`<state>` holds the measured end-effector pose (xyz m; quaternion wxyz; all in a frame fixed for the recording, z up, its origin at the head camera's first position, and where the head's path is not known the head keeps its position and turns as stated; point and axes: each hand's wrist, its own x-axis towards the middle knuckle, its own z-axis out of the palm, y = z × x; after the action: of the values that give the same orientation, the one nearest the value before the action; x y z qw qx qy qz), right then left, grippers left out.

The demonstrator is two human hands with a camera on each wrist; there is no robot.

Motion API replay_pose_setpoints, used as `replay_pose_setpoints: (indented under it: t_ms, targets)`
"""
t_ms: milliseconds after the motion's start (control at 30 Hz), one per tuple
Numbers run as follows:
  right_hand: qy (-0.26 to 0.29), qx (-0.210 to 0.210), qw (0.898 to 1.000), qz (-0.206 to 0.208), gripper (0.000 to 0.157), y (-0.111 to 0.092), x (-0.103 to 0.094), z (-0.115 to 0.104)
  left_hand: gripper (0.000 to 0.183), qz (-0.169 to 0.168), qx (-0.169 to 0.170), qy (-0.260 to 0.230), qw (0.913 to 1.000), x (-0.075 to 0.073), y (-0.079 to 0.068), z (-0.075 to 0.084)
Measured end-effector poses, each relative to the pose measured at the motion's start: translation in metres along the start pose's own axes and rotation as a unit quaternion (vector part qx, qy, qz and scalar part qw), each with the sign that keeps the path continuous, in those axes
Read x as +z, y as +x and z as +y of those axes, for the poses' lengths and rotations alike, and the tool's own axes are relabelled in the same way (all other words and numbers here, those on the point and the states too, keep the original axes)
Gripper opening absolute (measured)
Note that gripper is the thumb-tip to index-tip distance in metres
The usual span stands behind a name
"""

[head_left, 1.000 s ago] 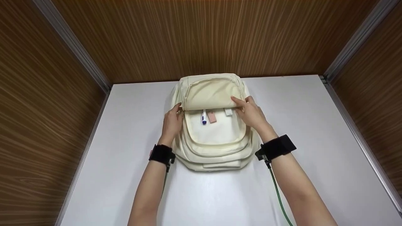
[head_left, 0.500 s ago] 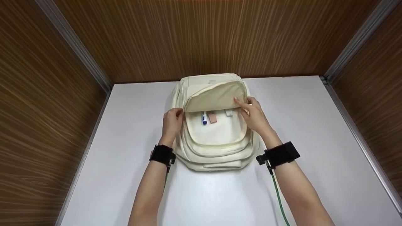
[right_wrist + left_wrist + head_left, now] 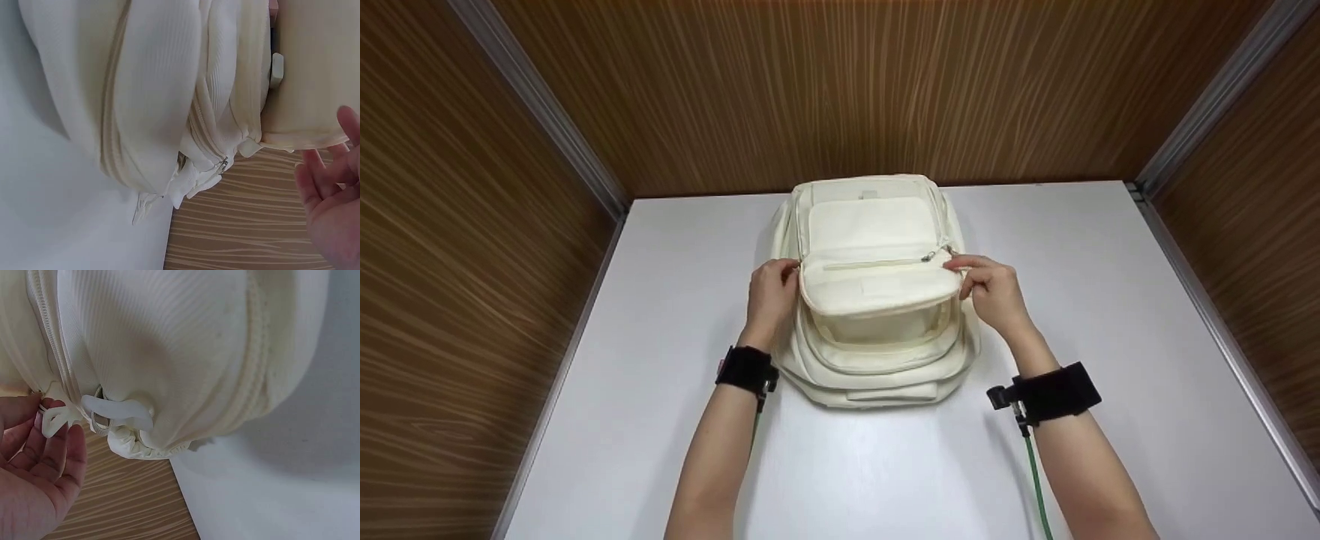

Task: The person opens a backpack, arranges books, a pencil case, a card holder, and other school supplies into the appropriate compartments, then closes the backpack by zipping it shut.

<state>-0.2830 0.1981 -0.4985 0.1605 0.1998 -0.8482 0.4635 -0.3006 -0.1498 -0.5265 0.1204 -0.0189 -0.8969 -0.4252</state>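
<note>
A cream backpack (image 3: 877, 379) lies on the white table, its front pocket partly uncovered. The pocket flap (image 3: 877, 289) slants down over the opening, its lower edge raised. My left hand (image 3: 770, 296) is at the bag's left side; in the left wrist view its thumb and fingers pinch a pale zipper pull (image 3: 54, 421). At the flap's right edge, my right hand (image 3: 996, 295) has a finger over the outside and its thumb toward the inner side. Inside the pocket, a small white block (image 3: 277, 70) and a bit of a pink block (image 3: 273, 8) show in the right wrist view.
Wood-grain panels (image 3: 855, 90) stand behind and at both sides of the white table (image 3: 870, 472). Black bands with cameras circle both wrists, and a green cable (image 3: 1039, 484) trails from the right one. Another pale zipper pull (image 3: 115, 409) hangs beside the left hand.
The flap has come down from folded back, hiding the marker and blocks in the head view. My right hand has moved right and slightly toward me with its edge; the left stays.
</note>
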Motion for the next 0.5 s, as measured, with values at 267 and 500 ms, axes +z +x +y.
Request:
replay_pose_setpoints:
  t_ms: [267,500]
  targets:
    - [-0.068,0.051,0.994,-0.067,0.029,0.005,0.001,-0.02,0.018,-0.01,-0.011,0.002,0.9999,0.003,-0.002,-0.001]
    - [-0.205,-0.03,0.961,-0.182,0.029,0.013,0.028,-0.039,0.019,-0.014,-0.001,0.007,0.9999,0.005,-0.002,-0.001]
